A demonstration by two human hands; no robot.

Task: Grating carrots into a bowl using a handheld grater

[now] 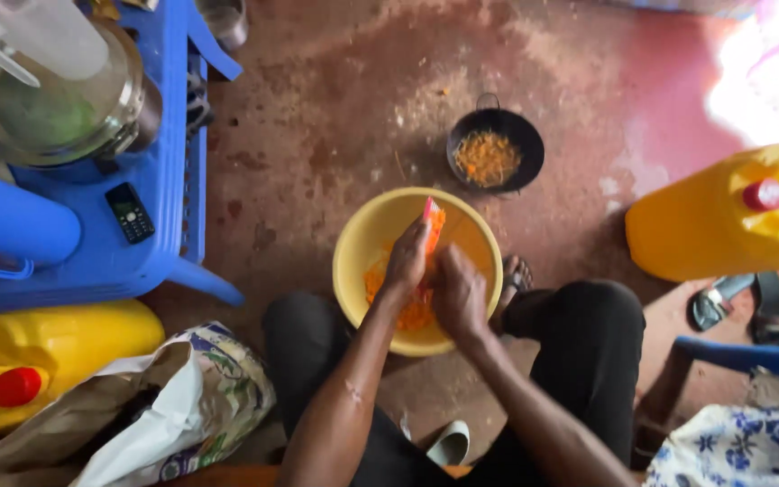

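A yellow bowl [362, 243] stands on the floor between my knees, holding orange shredded carrot [412, 311]. My left hand [406, 260] grips a flat grater [432, 225] with a pinkish top that stands upright inside the bowl. My right hand [460, 296] is closed beside the grater, pressed against it; whatever it holds is hidden by the fingers. Both hands hover over the bowl's middle.
A small black pan [525, 149] of orange peelings sits on the floor beyond the bowl. A blue plastic chair [169, 180] at the left carries a lidded pot [56, 113], a jug and a phone [129, 212]. Yellow jerrycans [705, 225] stand on both sides; a bag [200, 397] lies lower left.
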